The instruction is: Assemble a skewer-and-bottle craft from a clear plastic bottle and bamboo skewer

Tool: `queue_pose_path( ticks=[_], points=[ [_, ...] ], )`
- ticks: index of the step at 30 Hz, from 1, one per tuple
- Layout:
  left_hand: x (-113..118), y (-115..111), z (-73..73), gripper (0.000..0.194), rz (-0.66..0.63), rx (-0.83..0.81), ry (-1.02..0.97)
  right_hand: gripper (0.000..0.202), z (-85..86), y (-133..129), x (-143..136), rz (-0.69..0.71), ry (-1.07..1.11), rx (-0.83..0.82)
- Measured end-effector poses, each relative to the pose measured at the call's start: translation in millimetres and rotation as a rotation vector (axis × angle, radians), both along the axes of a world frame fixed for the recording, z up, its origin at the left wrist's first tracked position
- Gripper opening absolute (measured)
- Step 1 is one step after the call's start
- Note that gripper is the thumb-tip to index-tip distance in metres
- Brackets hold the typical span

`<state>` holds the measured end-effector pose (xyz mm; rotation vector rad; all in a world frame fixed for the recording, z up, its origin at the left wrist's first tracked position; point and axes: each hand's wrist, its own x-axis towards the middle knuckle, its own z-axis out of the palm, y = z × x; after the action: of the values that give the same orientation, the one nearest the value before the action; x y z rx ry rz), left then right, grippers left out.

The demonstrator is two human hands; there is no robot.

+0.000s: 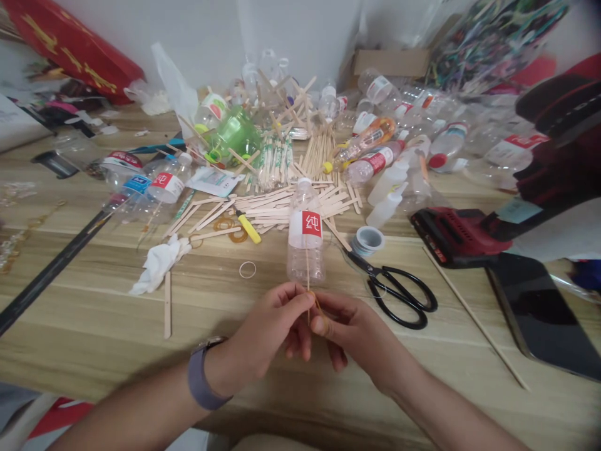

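We see a tan stick (308, 269), amber band (318, 303), red-and-white label (305, 229), black scissors (372, 271) and brown-streaked table (107, 338).

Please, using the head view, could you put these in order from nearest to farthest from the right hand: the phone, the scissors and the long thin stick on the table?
1. Scissors: ahead and slightly right of the right hand.
2. Long thin stick: farther right, past the scissors.
3. Phone: farthest right, beyond the stick.

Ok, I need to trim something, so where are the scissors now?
In the head view, the scissors lie right of centre on the table, between the right hand and the thin stick beside the phone.
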<state>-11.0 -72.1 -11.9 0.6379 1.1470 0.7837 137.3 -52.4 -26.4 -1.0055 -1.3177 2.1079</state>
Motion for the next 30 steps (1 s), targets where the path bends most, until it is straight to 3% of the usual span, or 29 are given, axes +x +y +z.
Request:
queue_pose_path(
  ticks=[11,20,25,30],
  points=[
    [5.5,-5.2,-6.8,0.034,-0.002,0.077,0.000,0.028,-3.5,-2.6,-5.9,-0.368,0.028,-0.206],
    [5.4,-8.1,-6.3,0.033,0.000,0.051,-0.052,0.030,6.0,5.1,-6.9,-0.340,0.128,-0.301],
    [5.7,-14.4,-1.0,0.028,-0.009,-0.004,-0.028,0.036,7.4,12.2,-1.6,-0.356,-0.027,-0.181],
    [-1.3,-15.1,4.8,0.024,-0.028,0.121,0.085,0.036,5.5,16.6,3.0,-0.340,-0.011,-0.170]
  ],
)
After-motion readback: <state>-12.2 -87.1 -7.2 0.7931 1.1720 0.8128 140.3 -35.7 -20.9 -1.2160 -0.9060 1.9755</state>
